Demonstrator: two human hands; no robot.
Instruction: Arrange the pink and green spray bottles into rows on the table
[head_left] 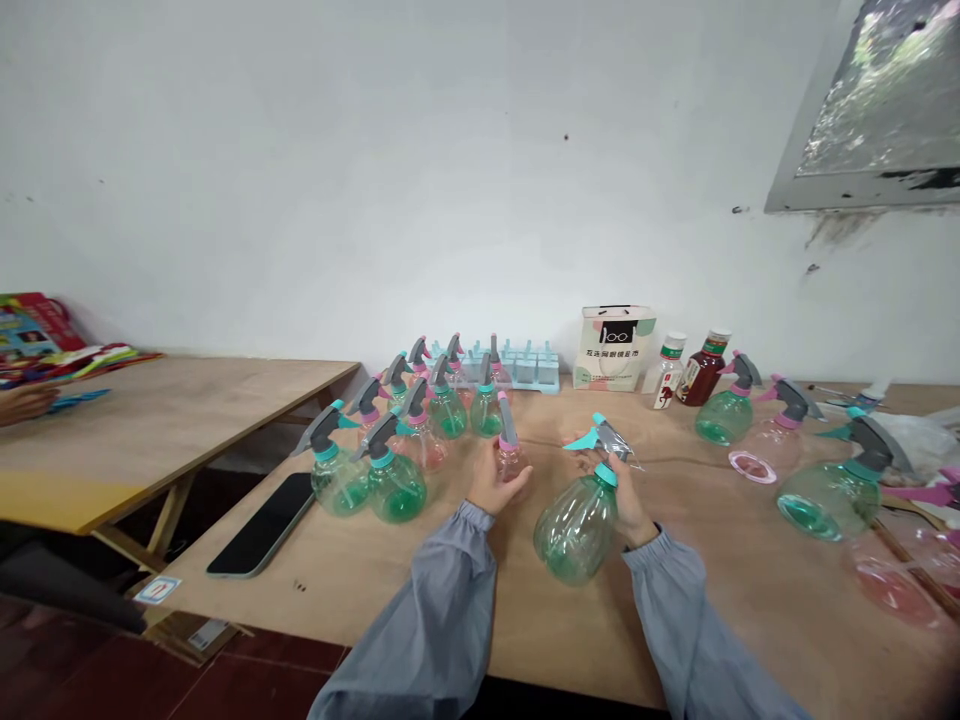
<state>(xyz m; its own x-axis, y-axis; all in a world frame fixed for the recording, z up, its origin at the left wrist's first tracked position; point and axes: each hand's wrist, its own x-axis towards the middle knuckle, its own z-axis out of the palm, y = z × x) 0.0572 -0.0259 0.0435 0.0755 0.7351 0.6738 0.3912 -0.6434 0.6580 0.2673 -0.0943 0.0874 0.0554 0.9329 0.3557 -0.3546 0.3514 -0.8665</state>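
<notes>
My left hand (495, 482) is closed round a small pink spray bottle (509, 452) with a grey trigger head, standing on the wooden table (750, 590). My right hand (621, 490) grips the neck of a clear green spray bottle (576, 528) with a teal trigger, which is tilted towards me, its base low near the table. Both arms wear grey sleeves. A cluster of several upright green and pink spray bottles (397, 440) stands just left of my left hand.
A black phone (262, 525) lies near the table's left edge. More spray bottles (832, 480) lie at the right. A paper bag (615, 347), two small drink bottles (686, 368) and a blue mould tray (525, 365) stand by the wall. Another table (150, 420) stands left.
</notes>
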